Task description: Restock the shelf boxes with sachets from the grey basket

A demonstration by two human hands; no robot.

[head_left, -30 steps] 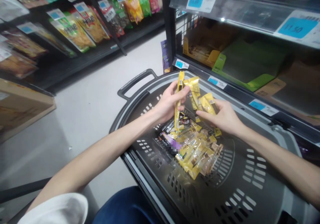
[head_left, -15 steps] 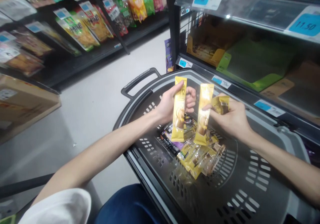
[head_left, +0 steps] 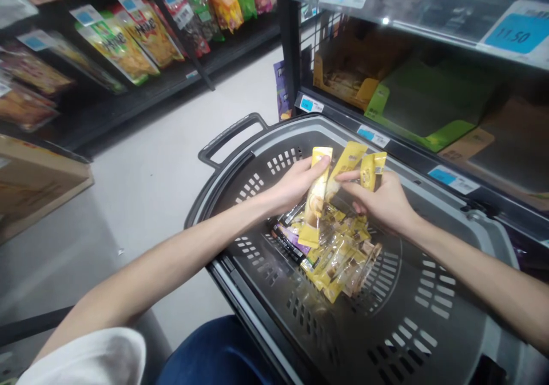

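Above the basket, my left hand (head_left: pixel 295 185) is closed on a yellow stick packet (head_left: pixel 316 202), its thumb across the upper end. A second yellow packet (head_left: pixel 349 157) leans behind it, tilted to the right; the fingertips of my right hand (head_left: pixel 388 202) touch it. More yellow wrapping (head_left: pixel 368 172), one packet or more, is tucked between the right thumb and fingers; how many cannot be made out. Below both hands, a pile of yellow stick packets (head_left: pixel 337 265) lies on the basket floor, with dark and purple packets (head_left: pixel 289 242) at its left side.
The dark slotted shopping basket (head_left: pixel 326 339) has a grey rim and a raised handle (head_left: pixel 231 136). Close on the right stands a shelf with price tags (head_left: pixel 454 178) and a green display box (head_left: pixel 429 104). Snack bags (head_left: pixel 122 47) fill a far-left shelf; a cardboard box (head_left: pixel 40 185) stands at left.
The two packets, upright and apart before, have come together and overlap. My right hand has moved left towards my left hand, and its packet has tilted. The view has shifted slightly.
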